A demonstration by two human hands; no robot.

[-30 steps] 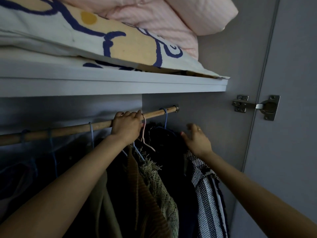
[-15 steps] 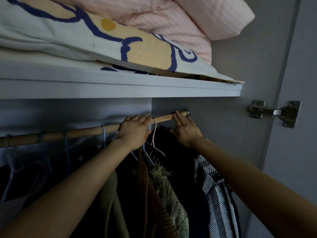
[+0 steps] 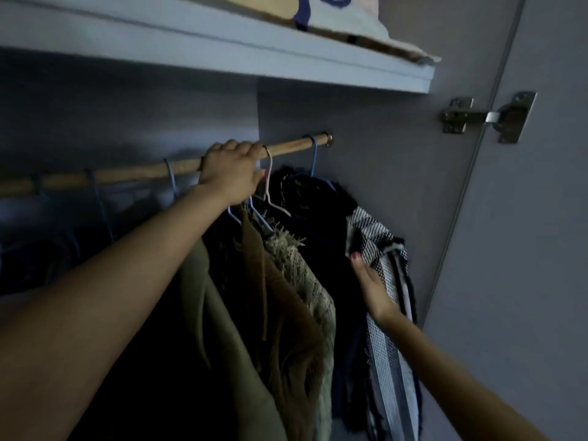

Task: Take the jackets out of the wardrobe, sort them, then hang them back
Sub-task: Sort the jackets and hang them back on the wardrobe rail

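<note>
Two hands work below the grey shelf (image 3: 222,55): left hand (image 3: 234,175) grips the rail (image 3: 133,173), right hand (image 3: 370,281) lies flat against the checked jacket (image 3: 386,313).

Two hands (image 3: 230,176), one rail (image 3: 133,171), one hinge (image 3: 486,117), one shelf (image 3: 286,63).

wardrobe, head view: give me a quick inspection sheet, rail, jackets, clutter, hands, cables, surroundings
surface: wooden rail runs under the white shelf to the side wall.
job's things: olive jacket, brown jacket, fringed green jacket, dark jacket and black-and-white woven jacket hang on the rail; blue hanger hook near the rail's end.
clutter: patterned bedding on the shelf.
grips: left hand curled over the rail at the hanger hooks; right hand, fingers straight, against the woven jacket.
cables: nothing seen.
surroundings: door hinge, grey door panel.
</note>
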